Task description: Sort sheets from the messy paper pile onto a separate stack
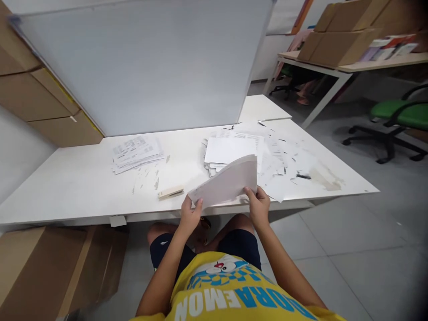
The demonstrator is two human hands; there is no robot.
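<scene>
Between my two hands is a small sheaf of white paper sheets [227, 180], tilted up above the table's front edge and bowed along its top. My left hand [191, 216] pinches its lower left corner, thumb on the near face. At the right edge my right hand [258, 203] grips it the same way, with the fingers behind the paper partly hidden. A cream-coloured stapler [170, 192] lies on the table just left of my left hand. Beyond the held sheets sits a stack of papers [230, 149], partly covered by them.
A second paper pile [137, 154] lies on the left of the white table [83, 187]. Loose sheets [276, 156] and dark scraps spread to the right. A whiteboard [150, 67] stands along the back. Cardboard boxes [50, 96] are at left, and a green chair [401, 111] at right.
</scene>
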